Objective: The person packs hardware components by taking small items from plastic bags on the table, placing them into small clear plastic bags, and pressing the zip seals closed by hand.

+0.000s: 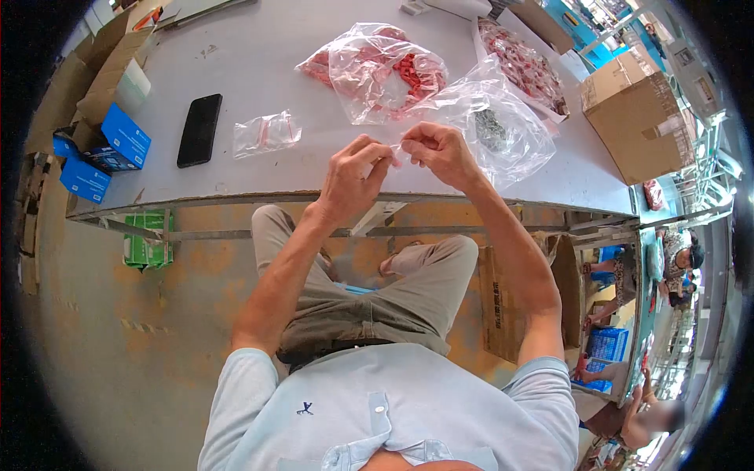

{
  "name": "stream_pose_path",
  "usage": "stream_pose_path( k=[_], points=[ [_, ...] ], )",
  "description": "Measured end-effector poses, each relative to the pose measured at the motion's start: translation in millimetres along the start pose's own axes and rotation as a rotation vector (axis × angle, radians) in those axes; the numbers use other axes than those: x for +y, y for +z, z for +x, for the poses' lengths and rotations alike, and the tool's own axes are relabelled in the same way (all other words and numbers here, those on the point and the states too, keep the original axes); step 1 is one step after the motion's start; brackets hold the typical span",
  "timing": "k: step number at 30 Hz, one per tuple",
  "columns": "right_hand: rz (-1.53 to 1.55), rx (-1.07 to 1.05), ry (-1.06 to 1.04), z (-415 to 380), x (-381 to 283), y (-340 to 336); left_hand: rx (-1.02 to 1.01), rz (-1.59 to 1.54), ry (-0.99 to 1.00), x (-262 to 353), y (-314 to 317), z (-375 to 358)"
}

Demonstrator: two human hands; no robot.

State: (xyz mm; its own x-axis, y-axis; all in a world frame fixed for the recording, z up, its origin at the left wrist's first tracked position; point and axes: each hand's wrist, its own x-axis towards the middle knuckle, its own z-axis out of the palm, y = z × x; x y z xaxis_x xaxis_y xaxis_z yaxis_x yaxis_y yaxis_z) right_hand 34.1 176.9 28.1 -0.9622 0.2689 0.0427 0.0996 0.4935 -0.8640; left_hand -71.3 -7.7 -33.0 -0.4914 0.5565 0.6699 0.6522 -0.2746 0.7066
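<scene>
Above the table's front edge, my left hand [357,174] is closed in a pinch on a small pinkish, partly clear piece [396,160], too small to name. My right hand [441,154] is also pinched, its fingertips close to the same piece; what lies between them is hidden. Just beyond my hands lies a clear plastic bag of red parts [386,74]. Beside it, near my right hand, is an open clear bag [510,129] with small grey metallic bits. Left of my hands, a flat clear zip bag [267,133] rests on the table.
A black phone [199,130] and an opened blue box [118,145] lie on the table [259,71] at left. At the back right stand a tray of red packets [522,67] and a cardboard box [636,118]. Other people sit at far right.
</scene>
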Motion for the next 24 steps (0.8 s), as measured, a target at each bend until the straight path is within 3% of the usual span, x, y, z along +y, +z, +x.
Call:
stream_pose_path(
  k=[6, 7, 9, 11, 16, 24],
  points=[
    [0.101, 0.154, -0.003, -21.0, -15.0, 14.3, 0.169, -0.200, -0.279, 21.4, 0.4, 4.4],
    [0.071, 0.183, -0.016, -24.4, -17.1, 16.2, 0.166, -0.196, -0.277, 23.0, 0.1, 4.3],
    [0.044, 0.215, -0.034, -29.6, -19.8, 18.7, 0.035, -0.222, -0.479, 25.5, -1.5, 5.4],
    [-0.019, 0.226, -0.146, -33.6, -22.4, 20.2, 0.000, -0.275, -0.466, 22.5, -1.0, 3.9],
    [0.044, 0.210, -0.165, -46.1, -25.3, 20.2, -0.053, -0.332, -0.438, 31.5, -0.1, 3.2],
    [0.109, 0.162, -0.061, -60.4, -23.0, 19.7, -0.149, -0.195, -0.323, 32.5, 4.4, -0.8]
  ],
)
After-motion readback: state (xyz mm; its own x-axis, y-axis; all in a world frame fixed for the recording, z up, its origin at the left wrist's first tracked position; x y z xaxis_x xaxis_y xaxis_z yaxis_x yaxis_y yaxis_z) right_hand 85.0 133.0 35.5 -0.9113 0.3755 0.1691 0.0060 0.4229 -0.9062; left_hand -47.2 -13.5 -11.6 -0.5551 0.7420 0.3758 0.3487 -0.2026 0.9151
